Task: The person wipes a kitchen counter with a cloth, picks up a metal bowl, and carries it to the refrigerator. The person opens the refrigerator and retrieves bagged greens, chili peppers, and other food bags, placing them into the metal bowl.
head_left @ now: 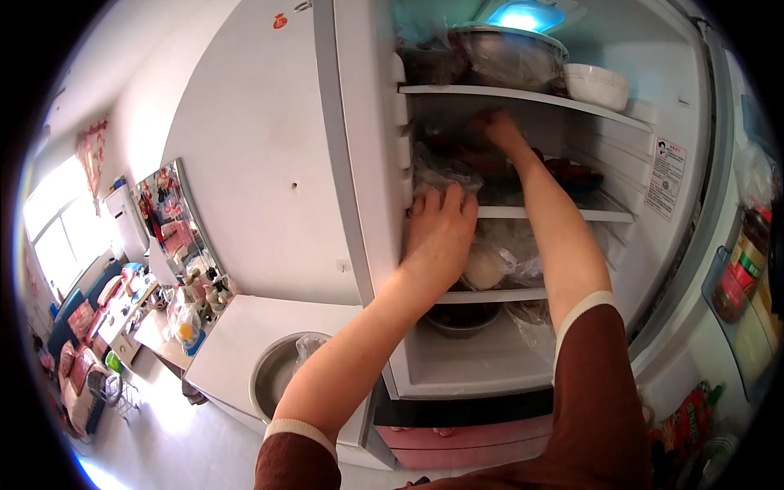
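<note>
Both arms reach into an open fridge, onto its second shelf (523, 213). My left hand (443, 229) is at the shelf's front left, its fingers curled over a crumpled clear plastic bag (445, 170). The bag's contents are hard to make out. Deeper in the same compartment is my right hand (498, 131), its fingers bent and partly lost in shadow. Whatever they grip is hidden. Dark reddish food (572, 170) lies on the shelf to the right of my right wrist.
Overhead, a plastic-covered metal bowl (514, 61) and a white bowl (598, 86) stand on the top shelf. Bagged food (487, 265) sits below. The door rack holds a sauce jar (743, 261). A metal basin (273, 376) rests on the white counter (237, 339) at left.
</note>
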`<state>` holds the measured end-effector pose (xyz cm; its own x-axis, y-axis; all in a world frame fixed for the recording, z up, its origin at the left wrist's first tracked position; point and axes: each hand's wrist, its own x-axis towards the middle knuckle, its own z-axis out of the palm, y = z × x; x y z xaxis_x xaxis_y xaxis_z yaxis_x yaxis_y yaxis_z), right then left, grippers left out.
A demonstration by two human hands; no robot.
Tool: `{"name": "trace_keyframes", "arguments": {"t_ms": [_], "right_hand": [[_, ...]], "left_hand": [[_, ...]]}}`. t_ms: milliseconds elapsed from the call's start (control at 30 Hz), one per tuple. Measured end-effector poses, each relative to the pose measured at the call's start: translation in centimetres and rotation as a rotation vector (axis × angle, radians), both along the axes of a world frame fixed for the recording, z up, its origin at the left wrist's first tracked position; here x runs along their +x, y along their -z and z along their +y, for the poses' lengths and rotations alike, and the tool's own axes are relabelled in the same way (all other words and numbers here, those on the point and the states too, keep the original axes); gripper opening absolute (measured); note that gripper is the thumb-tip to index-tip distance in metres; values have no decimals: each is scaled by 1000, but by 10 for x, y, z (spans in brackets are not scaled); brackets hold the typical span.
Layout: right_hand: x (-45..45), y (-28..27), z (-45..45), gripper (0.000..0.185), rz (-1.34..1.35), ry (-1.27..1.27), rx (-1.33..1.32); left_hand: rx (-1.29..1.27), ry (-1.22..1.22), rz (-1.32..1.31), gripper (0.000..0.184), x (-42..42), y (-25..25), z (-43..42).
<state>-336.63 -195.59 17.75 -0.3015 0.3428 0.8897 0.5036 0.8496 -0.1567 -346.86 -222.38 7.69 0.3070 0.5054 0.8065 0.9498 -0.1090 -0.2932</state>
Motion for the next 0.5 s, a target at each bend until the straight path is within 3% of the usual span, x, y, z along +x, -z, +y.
{"name": "trace_keyframes", "arguments": {"t_ms": [133, 200, 233, 300, 400, 500], "right_hand": [[8, -1, -8, 24, -147, 20, -173], [14, -2, -14, 22, -49, -265, -456], [15, -3, -14, 22, -49, -265, -455], [17, -5, -15, 25, -292, 120, -261], [13, -2, -22, 36, -349, 289, -298], [17, 4, -57, 43, -443, 263, -348]], "left_hand": [[-17, 5, -11, 51, 1, -1, -2], [-12, -4, -5, 51, 1, -1, -1], [-8, -11, 3, 51, 1, -1, -1], [0, 5, -2, 52, 0, 0, 0], [9, 8, 2, 52, 0, 0, 0], [3, -4, 8, 52, 0, 0, -1]]}}
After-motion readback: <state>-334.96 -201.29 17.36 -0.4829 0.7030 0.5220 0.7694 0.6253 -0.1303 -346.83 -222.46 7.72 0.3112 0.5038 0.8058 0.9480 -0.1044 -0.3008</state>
